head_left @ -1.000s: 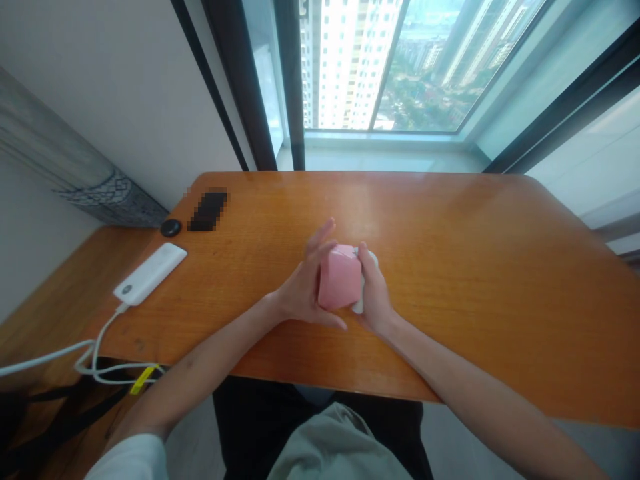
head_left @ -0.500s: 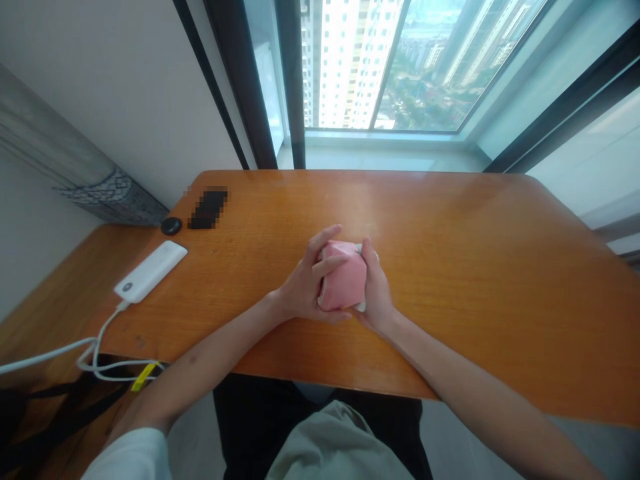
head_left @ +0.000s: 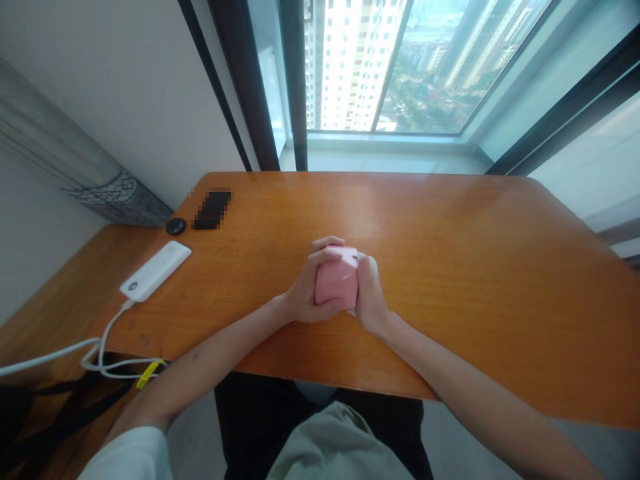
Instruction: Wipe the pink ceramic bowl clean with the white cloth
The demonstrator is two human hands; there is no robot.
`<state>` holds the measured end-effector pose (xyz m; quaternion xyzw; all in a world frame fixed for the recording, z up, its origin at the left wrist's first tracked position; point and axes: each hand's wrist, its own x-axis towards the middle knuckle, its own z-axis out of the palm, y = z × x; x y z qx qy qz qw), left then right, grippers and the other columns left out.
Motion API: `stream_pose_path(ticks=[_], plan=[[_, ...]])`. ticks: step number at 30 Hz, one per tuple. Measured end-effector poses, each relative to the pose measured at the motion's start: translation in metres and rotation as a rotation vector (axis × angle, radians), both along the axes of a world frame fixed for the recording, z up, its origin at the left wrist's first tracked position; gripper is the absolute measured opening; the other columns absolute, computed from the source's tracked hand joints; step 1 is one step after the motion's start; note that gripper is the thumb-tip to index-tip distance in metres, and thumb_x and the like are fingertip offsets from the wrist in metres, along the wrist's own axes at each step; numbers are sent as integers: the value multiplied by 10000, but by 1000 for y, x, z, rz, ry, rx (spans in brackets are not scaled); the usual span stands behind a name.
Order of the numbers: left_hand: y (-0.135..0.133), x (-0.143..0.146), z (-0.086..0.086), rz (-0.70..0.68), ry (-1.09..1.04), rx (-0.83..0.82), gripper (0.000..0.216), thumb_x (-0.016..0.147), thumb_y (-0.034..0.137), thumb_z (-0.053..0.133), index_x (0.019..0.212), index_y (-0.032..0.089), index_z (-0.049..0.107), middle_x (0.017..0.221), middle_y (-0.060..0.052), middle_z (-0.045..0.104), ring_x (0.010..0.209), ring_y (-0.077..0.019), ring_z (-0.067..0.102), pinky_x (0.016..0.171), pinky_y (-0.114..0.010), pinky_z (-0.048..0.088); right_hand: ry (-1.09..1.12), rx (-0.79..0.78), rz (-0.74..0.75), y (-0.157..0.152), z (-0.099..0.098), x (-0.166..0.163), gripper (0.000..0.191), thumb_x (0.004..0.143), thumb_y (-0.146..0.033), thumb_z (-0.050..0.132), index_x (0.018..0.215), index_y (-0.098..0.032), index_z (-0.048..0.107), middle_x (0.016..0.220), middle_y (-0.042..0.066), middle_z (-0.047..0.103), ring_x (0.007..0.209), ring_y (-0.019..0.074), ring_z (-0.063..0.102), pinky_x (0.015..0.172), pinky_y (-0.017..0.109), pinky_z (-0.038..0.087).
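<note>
Daylight from a tall window with high-rise buildings beyond it falls on an orange-brown wooden counter (head_left: 450, 267) set against the sill. Near the middle of the counter, toward its near edge, a pink block-shaped object (head_left: 338, 283) is gripped between 2 hands. The left hand (head_left: 305, 293) is closed around the object's left side, with its fingers (head_left: 327, 248) curled over the top edge. The right hand (head_left: 371, 300) is pressed against the right side, where a small white part of the object is just visible; its make cannot be told. Both forearms are laid across the near edge. At the counter's left edge a white power bank (head_left: 155, 271) is seen with a white cable (head_left: 95, 347) hanging off the side. Toward the far left corner lie a small black round item (head_left: 175, 226) and a blurred dark rectangle (head_left: 212, 210).
</note>
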<state>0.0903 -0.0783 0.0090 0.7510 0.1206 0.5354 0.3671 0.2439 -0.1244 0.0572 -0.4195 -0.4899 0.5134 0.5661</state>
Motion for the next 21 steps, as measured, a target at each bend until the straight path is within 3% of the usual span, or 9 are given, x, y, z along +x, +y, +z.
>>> stream_pose_path(ticks=[2,4,8,10,12,15,17,19,21], plan=[[-6,3,2,-126,-51,-294,648,1034,730,519,1536,335,410,1451,-124,629,1296,-360,679,1115,-597,567,-217,213,70,0,-1,6,718,844,-945,623,651,-254,646,590,4,546,590,172,485,617,354,455],[-8,3,3,-167,-54,-420,660,1073,745,386,1574,315,385,1498,-142,619,1307,-360,680,1110,-585,577,-292,250,89,-1,0,8,712,855,-920,645,600,-257,601,550,-6,518,566,159,455,612,347,439],[4,-4,-2,45,31,49,1006,832,938,649,1645,421,359,1743,-125,376,1564,-445,464,1221,-685,470,72,-122,19,-3,4,-5,714,955,-913,482,765,-249,664,597,-4,590,550,174,526,551,318,463],[7,-6,-4,85,80,259,1053,733,874,820,1615,472,407,1748,-106,358,1583,-464,431,1232,-727,435,203,-213,13,-3,3,-9,763,967,-931,397,870,-244,713,664,18,656,597,198,598,577,332,511],[4,-4,-3,42,47,198,952,802,767,838,1600,456,420,1688,-110,438,1513,-439,517,1212,-699,471,106,-91,15,-3,-1,-6,767,941,-946,438,874,-241,734,701,33,680,641,211,620,621,353,531],[-5,0,2,-139,-28,-245,756,1022,752,540,1631,347,351,1523,-147,591,1332,-376,667,1107,-594,585,-227,239,70,-2,-4,5,707,864,-937,606,711,-253,697,623,20,623,622,199,562,661,374,508],[-6,0,4,-209,-17,-385,768,1056,779,417,1668,332,296,1597,-170,540,1350,-367,666,1107,-572,594,-305,267,86,-2,0,8,686,892,-895,622,633,-260,640,552,2,559,567,179,509,631,362,480],[-1,-4,4,-137,-8,-245,940,947,882,545,1695,392,256,1745,-159,368,1496,-411,554,1183,-629,534,-174,94,44,-3,5,4,696,967,-869,530,640,-261,621,515,-13,515,507,165,471,557,335,444],[5,-8,1,-19,37,35,1104,750,920,766,1657,465,331,1792,-117,275,1584,-464,434,1235,-705,457,60,-129,26,-5,10,-4,737,984,-900,426,732,-253,670,545,-5,553,504,176,506,519,324,442]])
